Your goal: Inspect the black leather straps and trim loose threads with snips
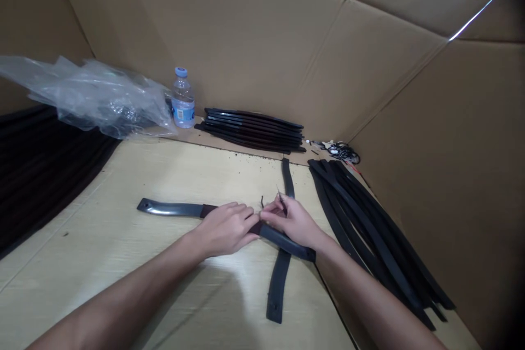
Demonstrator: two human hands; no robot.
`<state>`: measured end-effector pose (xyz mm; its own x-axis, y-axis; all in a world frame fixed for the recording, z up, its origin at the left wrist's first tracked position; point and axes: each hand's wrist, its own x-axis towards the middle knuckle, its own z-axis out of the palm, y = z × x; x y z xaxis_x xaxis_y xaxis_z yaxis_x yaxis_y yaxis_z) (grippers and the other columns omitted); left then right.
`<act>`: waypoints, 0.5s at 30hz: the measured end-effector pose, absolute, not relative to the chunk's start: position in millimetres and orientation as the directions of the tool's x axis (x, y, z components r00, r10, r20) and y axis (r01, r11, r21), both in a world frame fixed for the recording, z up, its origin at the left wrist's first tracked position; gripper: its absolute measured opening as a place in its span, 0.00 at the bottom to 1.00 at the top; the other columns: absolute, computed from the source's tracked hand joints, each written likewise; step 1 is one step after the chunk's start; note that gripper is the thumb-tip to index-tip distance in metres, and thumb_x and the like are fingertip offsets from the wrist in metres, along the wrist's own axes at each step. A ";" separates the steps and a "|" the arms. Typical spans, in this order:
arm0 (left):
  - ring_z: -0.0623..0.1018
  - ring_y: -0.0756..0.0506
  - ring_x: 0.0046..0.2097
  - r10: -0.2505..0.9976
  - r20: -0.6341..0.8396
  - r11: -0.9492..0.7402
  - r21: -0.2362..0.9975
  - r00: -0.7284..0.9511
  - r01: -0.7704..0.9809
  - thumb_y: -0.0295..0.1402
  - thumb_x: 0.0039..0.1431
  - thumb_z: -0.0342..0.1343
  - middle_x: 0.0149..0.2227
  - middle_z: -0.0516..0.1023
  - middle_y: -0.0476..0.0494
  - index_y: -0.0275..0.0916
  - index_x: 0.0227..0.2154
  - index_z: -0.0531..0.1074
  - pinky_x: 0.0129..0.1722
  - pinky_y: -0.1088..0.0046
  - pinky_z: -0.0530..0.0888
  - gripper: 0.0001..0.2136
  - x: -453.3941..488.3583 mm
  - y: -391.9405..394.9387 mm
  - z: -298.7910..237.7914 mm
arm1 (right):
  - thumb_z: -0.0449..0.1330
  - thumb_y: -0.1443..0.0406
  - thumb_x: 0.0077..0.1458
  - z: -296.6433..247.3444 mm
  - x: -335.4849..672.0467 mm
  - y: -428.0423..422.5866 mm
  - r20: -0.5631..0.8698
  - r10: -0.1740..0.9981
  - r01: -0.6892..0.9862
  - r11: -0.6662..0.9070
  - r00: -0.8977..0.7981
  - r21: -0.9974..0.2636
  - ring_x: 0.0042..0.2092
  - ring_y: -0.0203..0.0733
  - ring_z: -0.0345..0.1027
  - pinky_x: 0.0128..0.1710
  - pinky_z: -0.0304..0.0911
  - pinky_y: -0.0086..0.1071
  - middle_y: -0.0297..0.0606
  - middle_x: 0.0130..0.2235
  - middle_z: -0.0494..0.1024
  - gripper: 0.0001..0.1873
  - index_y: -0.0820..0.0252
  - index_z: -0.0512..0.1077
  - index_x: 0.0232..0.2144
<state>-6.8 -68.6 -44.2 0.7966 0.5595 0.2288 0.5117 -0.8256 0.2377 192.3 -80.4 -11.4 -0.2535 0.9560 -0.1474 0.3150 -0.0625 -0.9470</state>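
A black, glossy strap-like strip [176,209] with a dark brown band around its middle lies crosswise before me. My left hand [229,227] is closed over the brown section, its fingers wrapped around it. Close beside it, my right hand [293,219] pinches a small, thin dark piece [283,205] whose kind I cannot make out. A short dark sliver [262,201] stands up between the hands at the far edge of the strip. Under the strip's right part, a second black strip [279,284] runs away from me across the table.
A pale tabletop [123,262] is walled by cardboard [229,38]. Loose black strips [377,229] lie right, a stacked bundle [254,131] at the back. A water bottle [182,101], clear plastic bags [110,98], dark strips [45,164] and small scraps [340,150] surround the work area.
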 end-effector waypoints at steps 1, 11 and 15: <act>0.70 0.48 0.39 0.571 0.221 -0.817 0.243 0.790 0.522 0.44 0.57 0.42 0.37 0.71 0.43 0.38 0.38 0.66 0.41 0.69 0.65 0.16 -7.2 -68.0 -44.2 | 0.60 0.57 0.48 -8.4 193.7 -79.2 -0.101 0.973 0.390 -0.013 -0.207 -0.921 0.29 0.36 0.63 0.29 0.58 0.28 0.32 0.26 0.68 0.16 0.59 0.57 0.24; 0.70 0.49 0.38 0.672 0.135 -0.732 0.274 0.728 0.624 0.43 0.58 0.40 0.37 0.71 0.43 0.37 0.37 0.67 0.38 0.72 0.64 0.17 -7.7 -62.1 -42.8 | 0.48 0.56 0.59 -2.8 204.6 -95.5 -0.060 0.943 0.830 0.257 -0.327 -0.496 0.27 0.41 0.65 0.27 0.54 0.30 0.35 0.27 0.71 0.11 0.57 0.61 0.35; 0.70 0.49 0.38 0.679 0.100 -0.724 0.259 0.727 0.640 0.44 0.58 0.40 0.37 0.71 0.43 0.38 0.37 0.67 0.38 0.71 0.64 0.17 -5.3 -61.1 -45.1 | 0.50 0.57 0.59 -8.8 210.7 -101.9 -0.070 0.919 0.817 0.307 -0.387 -0.488 0.33 0.42 0.69 0.31 0.58 0.31 0.38 0.35 0.74 0.13 0.57 0.61 0.42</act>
<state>-5.3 -61.1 -45.1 0.7274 0.6789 0.0997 0.6399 -0.7236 0.2587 210.7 -101.9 -8.8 -0.3874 0.9192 -0.0702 0.8169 0.3070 -0.4883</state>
